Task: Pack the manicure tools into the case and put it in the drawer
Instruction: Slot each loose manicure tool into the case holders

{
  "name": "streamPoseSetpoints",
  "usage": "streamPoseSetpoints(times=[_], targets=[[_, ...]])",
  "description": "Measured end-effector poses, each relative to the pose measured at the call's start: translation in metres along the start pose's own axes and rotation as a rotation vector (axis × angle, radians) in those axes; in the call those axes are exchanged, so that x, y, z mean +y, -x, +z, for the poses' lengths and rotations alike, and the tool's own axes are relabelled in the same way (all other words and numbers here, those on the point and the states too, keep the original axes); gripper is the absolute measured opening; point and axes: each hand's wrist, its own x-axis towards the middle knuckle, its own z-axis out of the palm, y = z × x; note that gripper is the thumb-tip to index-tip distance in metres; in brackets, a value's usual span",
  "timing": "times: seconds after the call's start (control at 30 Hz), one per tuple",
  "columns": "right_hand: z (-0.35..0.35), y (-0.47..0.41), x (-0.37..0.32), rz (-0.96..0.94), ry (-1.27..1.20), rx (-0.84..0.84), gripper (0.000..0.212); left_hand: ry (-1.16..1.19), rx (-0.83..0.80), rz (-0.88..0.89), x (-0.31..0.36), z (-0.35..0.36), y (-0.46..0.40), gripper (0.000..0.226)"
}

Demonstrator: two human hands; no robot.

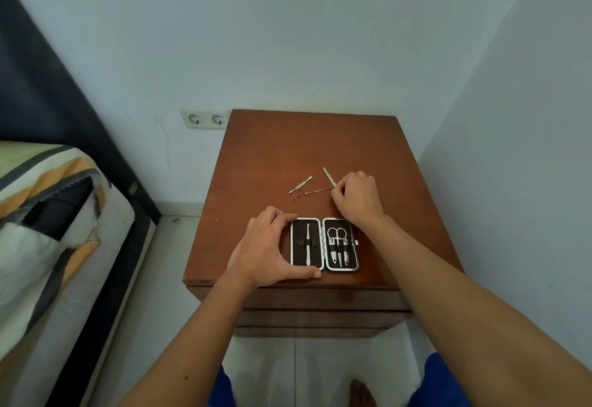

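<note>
Two bare forearms reach in from the bottom edge; between them, blue shorts and a bare foot (362, 392) on pale floor tiles.

Surface: brown wooden nightstand (288, 150), top scuffed, drawer fronts stacked below its near edge, all closed. It stands in a corner of white walls. A double wall socket (205, 119) sits just left of the back edge. To the left, a bed with a striped cover (48, 208) in grey, orange and white, and a dark curtain (38, 86) behind it.

Task item: manicure case (324, 244), open flat near the front edge of the nightstand, two halves with dark lining and silver rims. Left half holds one slim tool (307, 243) under an elastic band. Right half holds three: scissors (336, 240) in the middle, with what look like clippers on either side.

Loose tools on the top, beyond the case: three. A cuticle pusher (300, 185) lies free to the left; a thin pick (317, 191) lies near it; a flat file (329, 176) angles upward.

Left hand (269, 246): fingers curled loosely around the case's left edge, thumb along its front corner, steadying it.
Right hand (357, 197): fingertips pinched on the near end of the file, beside the pick's end.
</note>
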Motion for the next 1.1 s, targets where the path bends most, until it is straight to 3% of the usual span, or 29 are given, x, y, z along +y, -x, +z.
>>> streamPoseSetpoints(times=[0.2, 0.5, 0.67, 0.93, 1.1], targets=[[-0.003, 0.000, 0.008, 0.064, -0.208, 0.097, 0.017, 0.001, 0.001, 0.000, 0.000, 0.001, 0.001, 0.126], [-0.008, -0.011, 0.003, 0.160, -0.196, -0.004, 0.015, 0.005, 0.011, 0.012, -0.002, 0.001, 0.000, 0.125], [-0.001, -0.009, -0.005, 0.056, -0.006, -0.036, 0.030, 0.006, 0.004, 0.011, -0.002, 0.000, 0.000, 0.125], [-0.005, -0.019, -0.002, 0.035, -0.112, 0.004, 0.014, 0.012, 0.017, 0.016, -0.001, 0.000, 0.000, 0.124], [-0.008, -0.028, -0.008, -0.074, -0.074, -0.108, 0.024, 0.012, 0.012, 0.012, -0.001, 0.000, 0.000, 0.126]])
